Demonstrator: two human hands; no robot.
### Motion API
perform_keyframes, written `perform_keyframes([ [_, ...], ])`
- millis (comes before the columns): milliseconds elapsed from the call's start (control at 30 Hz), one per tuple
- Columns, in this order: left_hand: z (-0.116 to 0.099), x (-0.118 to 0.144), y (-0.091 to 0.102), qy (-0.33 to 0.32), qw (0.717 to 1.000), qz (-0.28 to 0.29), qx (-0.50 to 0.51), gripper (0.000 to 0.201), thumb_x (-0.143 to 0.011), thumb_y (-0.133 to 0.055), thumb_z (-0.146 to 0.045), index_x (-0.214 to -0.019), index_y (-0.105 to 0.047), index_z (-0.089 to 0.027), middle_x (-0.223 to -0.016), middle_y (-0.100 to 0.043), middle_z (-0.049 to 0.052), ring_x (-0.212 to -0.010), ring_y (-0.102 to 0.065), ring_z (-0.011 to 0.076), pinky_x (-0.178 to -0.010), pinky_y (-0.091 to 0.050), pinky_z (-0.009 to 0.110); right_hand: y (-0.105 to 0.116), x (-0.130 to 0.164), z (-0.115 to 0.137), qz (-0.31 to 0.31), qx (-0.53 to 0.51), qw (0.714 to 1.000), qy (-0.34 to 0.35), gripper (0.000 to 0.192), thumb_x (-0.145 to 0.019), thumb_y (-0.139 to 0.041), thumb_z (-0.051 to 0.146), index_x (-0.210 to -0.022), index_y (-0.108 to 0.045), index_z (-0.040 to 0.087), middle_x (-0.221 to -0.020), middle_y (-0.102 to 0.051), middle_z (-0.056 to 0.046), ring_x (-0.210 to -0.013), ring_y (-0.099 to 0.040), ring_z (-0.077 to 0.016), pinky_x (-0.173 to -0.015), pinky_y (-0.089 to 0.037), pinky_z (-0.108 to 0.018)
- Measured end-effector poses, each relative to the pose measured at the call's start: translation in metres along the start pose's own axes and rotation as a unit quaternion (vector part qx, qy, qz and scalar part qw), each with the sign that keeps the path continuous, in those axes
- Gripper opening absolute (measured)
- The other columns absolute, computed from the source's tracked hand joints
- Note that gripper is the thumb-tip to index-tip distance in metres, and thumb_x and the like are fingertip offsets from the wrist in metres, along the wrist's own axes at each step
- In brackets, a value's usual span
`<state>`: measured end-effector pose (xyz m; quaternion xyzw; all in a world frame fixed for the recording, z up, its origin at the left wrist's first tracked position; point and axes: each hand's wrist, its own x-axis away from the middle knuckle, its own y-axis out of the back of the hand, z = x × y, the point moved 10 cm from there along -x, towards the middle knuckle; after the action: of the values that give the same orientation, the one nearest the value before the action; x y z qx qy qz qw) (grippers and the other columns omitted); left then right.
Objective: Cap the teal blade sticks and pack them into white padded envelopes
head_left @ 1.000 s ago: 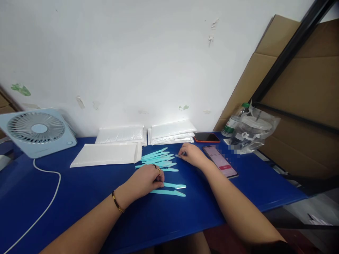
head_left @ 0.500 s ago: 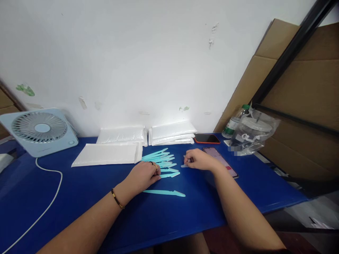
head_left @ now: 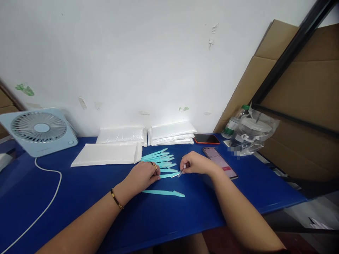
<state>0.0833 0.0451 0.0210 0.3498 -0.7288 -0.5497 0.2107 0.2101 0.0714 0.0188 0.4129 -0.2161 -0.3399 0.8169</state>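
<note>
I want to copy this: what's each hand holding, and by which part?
Left hand: a turquoise razor, by its handle. Right hand: a translucent piece, pinched at one end.

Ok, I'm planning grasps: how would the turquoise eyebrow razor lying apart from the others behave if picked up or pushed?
The turquoise eyebrow razor is probably light, being so slim. Its mostly straight shape suggests stiffness rather than flop. Lying flat, it would likely slide, not roll.

Blue table [head_left: 196, 208]: turquoise razors [head_left: 163, 164] (one lying apart), white packets [head_left: 108, 154], fan [head_left: 41, 127], two phones [head_left: 221, 163].
</note>
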Motion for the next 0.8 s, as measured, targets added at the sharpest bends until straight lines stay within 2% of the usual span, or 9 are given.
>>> perform_keyframes([
  [100, -0.001, 0.0, 0.0, -0.004, 1.0, -0.002, 0.0, 0.014, -0.082, -0.053, -0.028, -0.075, -0.063, -0.021, -0.072, -0.065, 0.0, -0.068, -0.058, 0.015, -0.063, -0.037, 0.026, -0.002, -0.002, 0.004, -0.003, -0.001, 1.0, -0.002, 0.01, -0.07, -0.063, 0.019, -0.075, -0.071, 0.018, -0.069, -0.067, 0.001, -0.059, -0.058, -0.0103, -0.053, -0.039, -0.019],
  [367, 0.004, 0.003, 0.001, 0.005, 1.0, -0.001, 0.007, 0.018, -0.082, -0.05, -0.031, -0.075, -0.064, -0.02, -0.071, -0.064, 0.001, -0.067, -0.057, 0.0153, -0.062, -0.037, 0.026, 0.001, 0.005, -0.008, 0.01, 0.018, 0.999, -0.035, 0.009, -0.064, -0.067, 0.021, -0.072, -0.071, 0.018, -0.066, -0.066, 0.001, -0.058, -0.057, -0.0112, -0.051, -0.038, -0.019],
  [567, 0.001, 0.002, 0.002, -0.001, 1.0, 0.002, -0.021, 0.017, -0.083, -0.05, -0.028, -0.078, -0.064, -0.02, -0.076, -0.066, 0.002, -0.073, -0.059, 0.0165, -0.068, -0.039, 0.026, -0.006, -0.001, 0.005, 0.004, 0.0, 1.0, -0.017, 0.01, -0.065, -0.062, 0.018, -0.072, -0.069, 0.017, -0.065, -0.065, 0.001, -0.058, -0.058, -0.0109, -0.051, -0.039, -0.018],
  [800, 0.002, 0.004, 0.003, -0.008, 0.999, 0.016, -0.042, 0.016, -0.081, -0.053, -0.028, -0.078, -0.067, -0.021, -0.078, -0.068, 0.002, -0.069, -0.06, 0.0162, -0.063, -0.038, 0.026, -0.001, 0.002, -0.003, -0.006, 0.049, 0.998, -0.043, 0.011, -0.059, -0.061, 0.016, -0.068, -0.067, 0.017, -0.063, -0.064, 0.001, -0.054, -0.055, -0.0104, -0.048, -0.037, -0.018],
])
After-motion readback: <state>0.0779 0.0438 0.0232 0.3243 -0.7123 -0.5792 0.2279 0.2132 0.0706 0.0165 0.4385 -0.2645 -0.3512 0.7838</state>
